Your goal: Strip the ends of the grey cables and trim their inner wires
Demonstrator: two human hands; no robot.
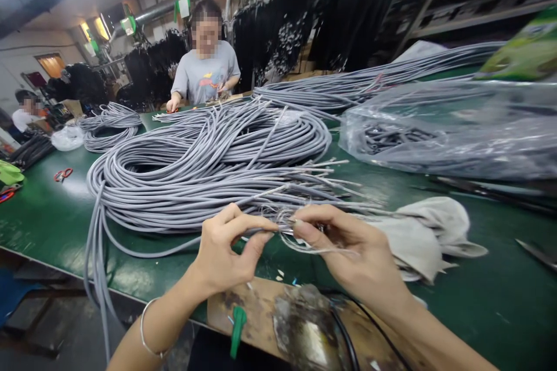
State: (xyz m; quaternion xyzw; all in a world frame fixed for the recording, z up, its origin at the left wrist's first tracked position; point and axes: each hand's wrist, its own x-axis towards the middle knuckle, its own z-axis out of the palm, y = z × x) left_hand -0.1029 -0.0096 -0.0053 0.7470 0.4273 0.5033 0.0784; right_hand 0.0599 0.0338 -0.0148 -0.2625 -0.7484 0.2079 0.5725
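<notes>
My left hand (232, 243) pinches a grey cable (174, 250) close to its stripped end, thumb and forefinger pressed together. Thin pale strands (300, 245) fan out from that end toward the right. Closed on these loose strands is my right hand (348, 237), its fingertips a short way from the left ones. Behind both hands lies a big coiled bundle of grey cables (174, 197), many with pale stripped ends pointing right. Beneath the hands a wooden board (256, 307) carries a lumpy, stained metal block (308, 324) and a green clip-like piece (238, 330).
A green table (47, 214) bears red-handled scissors (63, 174), a whitish cloth (426, 232), a clear plastic bag (456, 127) and a pointed metal tool (537, 254) at right. Across the table stands a co-worker (206, 69). Black cords (348, 330) cross the board.
</notes>
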